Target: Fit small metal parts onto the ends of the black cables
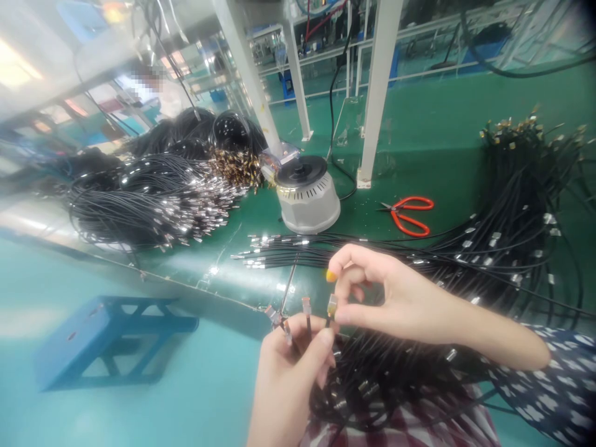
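Note:
My left hand (pixel 298 372) is closed around several thin black cables, whose ends stick up between its fingers. Each end carries a small connector, among them a clear one with an orange tip (pixel 306 305) and a yellowish metal one (pixel 332 304) by the left thumb. My right hand (pixel 372 292) hovers just above and to the right, fingers bent and apart; its thumb tip lies beside the yellowish connector, and whether they touch I cannot tell. Something yellow covers the index fingertip. A heap of black cables (pixel 395 366) lies under both hands, across the lap.
On the green table (pixel 419 167) stand a grey round device with a black top (pixel 310 198) and red-handled scissors (pixel 410 215). Cable bundles (pixel 149 198) lie at left, more cables (pixel 516 205) at right. White posts (pixel 379 87) rise behind. A blue stool (pixel 112 341) is on the floor.

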`<state>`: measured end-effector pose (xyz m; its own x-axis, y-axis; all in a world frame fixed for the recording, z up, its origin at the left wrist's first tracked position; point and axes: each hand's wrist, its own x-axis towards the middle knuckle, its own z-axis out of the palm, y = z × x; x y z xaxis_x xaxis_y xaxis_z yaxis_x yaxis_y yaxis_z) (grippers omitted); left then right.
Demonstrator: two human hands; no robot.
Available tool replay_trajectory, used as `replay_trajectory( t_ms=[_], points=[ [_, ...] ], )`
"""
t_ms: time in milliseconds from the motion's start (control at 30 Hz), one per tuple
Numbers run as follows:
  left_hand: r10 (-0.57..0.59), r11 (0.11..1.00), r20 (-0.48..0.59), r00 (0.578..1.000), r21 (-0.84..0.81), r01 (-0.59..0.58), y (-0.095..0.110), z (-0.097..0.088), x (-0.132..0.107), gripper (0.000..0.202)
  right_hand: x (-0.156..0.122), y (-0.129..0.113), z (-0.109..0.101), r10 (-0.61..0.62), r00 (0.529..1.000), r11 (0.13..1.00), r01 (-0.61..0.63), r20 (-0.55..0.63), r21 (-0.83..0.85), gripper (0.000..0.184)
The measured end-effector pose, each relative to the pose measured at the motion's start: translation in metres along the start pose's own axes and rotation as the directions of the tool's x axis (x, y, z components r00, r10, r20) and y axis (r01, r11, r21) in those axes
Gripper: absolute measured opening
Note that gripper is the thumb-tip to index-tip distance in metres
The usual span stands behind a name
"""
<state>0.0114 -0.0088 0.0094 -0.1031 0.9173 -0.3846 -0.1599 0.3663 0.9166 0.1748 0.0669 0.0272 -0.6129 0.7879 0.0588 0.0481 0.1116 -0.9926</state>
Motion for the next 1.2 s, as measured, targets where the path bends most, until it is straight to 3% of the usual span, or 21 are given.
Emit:
replay_trajectory(
  t_ms=[300, 567, 867, 1200],
  points=[
    [-0.011, 1.0, 0.024, 1.0, -0.022, 0.012, -0.003, -0.002, -0.001, 0.024, 0.001, 0.0, 0.001, 0.005, 1.0, 1.0, -0.006, -0.02, -0.028, 0.03],
    [0.089, 0.995, 0.056, 0.994, 0.031, -0.091, -0.007, -0.004, 0.002, 0.029, 0.009, -0.004, -0.002, 0.181, 0.983, 0.981, -0.183, 0.037, 0.064, 0.037],
    [0.137, 0.99, 0.126, 0.983, -0.052, -0.131, 0.002, -0.004, 0.009, 0.031, 0.013, -0.001, -0.004, 0.052, 0.999, 0.995, -0.052, -0.003, 0.083, 0.041],
    [0.118, 0.993, 0.064, 0.991, -0.024, -0.117, 0.031, 0.006, 0.025, 0.021, 0.009, -0.005, -0.014, 0.022, 1.0, 0.999, -0.023, -0.023, -0.048, 0.042]
  ],
)
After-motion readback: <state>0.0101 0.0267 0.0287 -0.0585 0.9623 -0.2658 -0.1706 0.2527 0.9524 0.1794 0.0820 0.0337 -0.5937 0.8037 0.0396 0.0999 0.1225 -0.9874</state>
